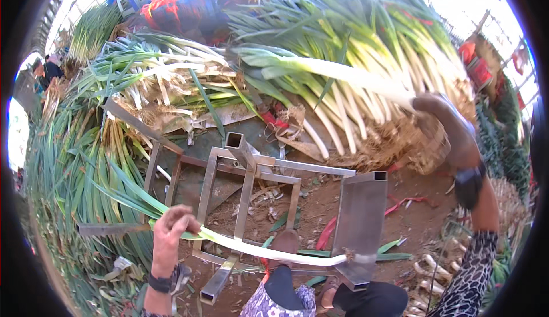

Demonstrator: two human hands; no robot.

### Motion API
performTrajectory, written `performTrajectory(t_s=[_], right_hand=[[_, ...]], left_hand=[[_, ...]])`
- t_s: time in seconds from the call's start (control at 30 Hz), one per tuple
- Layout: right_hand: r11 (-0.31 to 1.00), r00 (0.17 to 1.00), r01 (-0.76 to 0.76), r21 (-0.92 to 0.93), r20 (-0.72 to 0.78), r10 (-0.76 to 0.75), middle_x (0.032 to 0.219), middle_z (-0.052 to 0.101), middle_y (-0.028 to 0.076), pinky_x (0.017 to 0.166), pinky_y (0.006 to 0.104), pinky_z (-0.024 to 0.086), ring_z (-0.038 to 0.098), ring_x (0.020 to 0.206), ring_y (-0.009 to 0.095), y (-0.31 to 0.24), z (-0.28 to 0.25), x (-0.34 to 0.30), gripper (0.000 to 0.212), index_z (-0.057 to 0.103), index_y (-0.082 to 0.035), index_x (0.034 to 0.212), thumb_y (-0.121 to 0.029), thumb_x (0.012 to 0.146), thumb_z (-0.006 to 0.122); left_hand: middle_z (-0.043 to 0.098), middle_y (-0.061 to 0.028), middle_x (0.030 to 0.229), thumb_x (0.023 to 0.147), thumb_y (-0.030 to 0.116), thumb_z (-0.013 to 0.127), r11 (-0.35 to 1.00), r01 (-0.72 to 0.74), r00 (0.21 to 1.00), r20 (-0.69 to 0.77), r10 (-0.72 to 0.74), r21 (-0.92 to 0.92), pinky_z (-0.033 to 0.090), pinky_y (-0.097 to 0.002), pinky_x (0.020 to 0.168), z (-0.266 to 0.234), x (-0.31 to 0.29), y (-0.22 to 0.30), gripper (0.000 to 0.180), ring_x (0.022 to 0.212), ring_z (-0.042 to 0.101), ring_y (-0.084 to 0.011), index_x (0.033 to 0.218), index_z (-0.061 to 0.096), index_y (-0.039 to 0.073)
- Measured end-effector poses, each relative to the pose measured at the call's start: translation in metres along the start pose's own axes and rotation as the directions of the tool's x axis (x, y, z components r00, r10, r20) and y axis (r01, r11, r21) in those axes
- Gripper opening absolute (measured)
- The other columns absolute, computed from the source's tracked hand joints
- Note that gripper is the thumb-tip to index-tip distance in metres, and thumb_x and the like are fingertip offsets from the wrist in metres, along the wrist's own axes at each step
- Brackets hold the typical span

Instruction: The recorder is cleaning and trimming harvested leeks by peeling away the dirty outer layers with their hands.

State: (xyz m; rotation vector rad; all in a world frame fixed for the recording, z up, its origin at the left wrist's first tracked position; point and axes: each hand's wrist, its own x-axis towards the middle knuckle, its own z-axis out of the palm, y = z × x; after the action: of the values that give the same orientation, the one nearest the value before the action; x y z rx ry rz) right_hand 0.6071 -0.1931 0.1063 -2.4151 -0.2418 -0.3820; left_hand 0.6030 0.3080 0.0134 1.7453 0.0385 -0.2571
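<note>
My left hand [173, 231] is closed around a long green onion [269, 252] where its white stalk turns green. Its root end reaches right, over the wide metal channel [359, 220] of a steel frame, and its leaves trail to the upper left. My right hand [443, 125], smeared by motion, is at the root end of another long green onion [349, 77] and grips it. That white stalk slants up and left across a big heap of green onions [394, 48] with roots toward me. Both wrists wear dark bands.
The square-tube steel frame [251, 168] stands on brown soil in front of my knees. More green onions [74, 202] cover the left side, with a loose pile [166, 65] farther back. Trimmed white stalks [432, 277] lie low at right. Red strips [329, 237] litter the ground.
</note>
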Motion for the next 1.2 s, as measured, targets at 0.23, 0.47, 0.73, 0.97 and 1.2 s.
performTrajectory(t_s=[0.23,0.47,0.73,0.97,1.2], right_hand=[[0.205,0.753,-0.251,0.946,0.058,0.655,0.089,0.06,0.007,0.075,0.0268,0.046,0.057,0.082,0.016,-0.091,-0.07,-0.209,0.018,0.06,-0.002,0.093,-0.014,0.08,0.058],[0.889,0.927,-0.319,-0.327,0.085,0.364,0.087,0.062,0.006,0.076,0.031,0.046,0.058,0.082,0.017,-0.179,-0.048,-0.233,0.03,0.062,0.0,0.095,-0.011,0.067,0.068],[0.982,0.954,-0.179,-0.06,0.234,0.189,0.094,0.064,0.013,0.075,0.0372,0.048,0.061,0.086,0.031,-0.075,0.09,-0.165,0.04,0.062,-0.008,0.109,-0.012,0.07,0.073],[0.916,0.785,0.078,-0.394,0.591,0.187,0.082,0.064,0.014,0.073,0.043,0.048,0.062,0.081,0.033,-0.033,0.192,-0.152,0.024,0.063,-0.01,0.092,-0.015,0.069,0.069],[0.878,0.582,0.168,-0.449,0.764,0.28,0.088,0.067,0.015,0.073,0.0424,0.052,0.065,0.084,0.033,-0.006,0.225,-0.159,0.021,0.066,-0.012,0.098,-0.012,0.083,0.052]], left_hand=[[0.059,-0.0167,0.11,0.095,0.04,0.047,0.92,0.038,0.763,0.606,0.225,-0.39,0.049,-0.0351,0.085,0.064,0.045,0.05,0.051,0.099,0.059,-0.0225,0.123,0.043,-0.002],[0.057,-0.0084,0.115,0.096,0.043,0.043,0.671,0.201,0.772,0.537,0.34,-0.713,0.047,-0.0349,0.091,0.076,0.02,0.111,0.049,0.105,0.055,-0.0202,0.126,0.043,0.005],[0.058,-0.011,0.11,0.085,0.042,0.063,0.858,-0.025,0.905,0.354,0.237,-0.512,0.045,-0.0424,0.091,-0.001,0.033,0.056,0.046,0.107,0.055,-0.0258,0.111,0.051,0.006],[0.059,-0.0168,0.109,0.084,0.035,0.066,0.803,0.309,0.944,0.264,-0.195,-0.51,0.055,-0.0365,0.08,-0.026,0.037,-0.079,0.048,0.102,0.058,-0.0293,0.113,0.05,0.002],[0.063,-0.0143,0.103,0.081,0.027,0.071,0.84,0.541,0.799,0.284,-0.53,0.046,0.054,-0.0297,0.069,-0.025,0.022,-0.102,0.039,0.089,0.062,-0.0217,0.107,0.058,0.002]])
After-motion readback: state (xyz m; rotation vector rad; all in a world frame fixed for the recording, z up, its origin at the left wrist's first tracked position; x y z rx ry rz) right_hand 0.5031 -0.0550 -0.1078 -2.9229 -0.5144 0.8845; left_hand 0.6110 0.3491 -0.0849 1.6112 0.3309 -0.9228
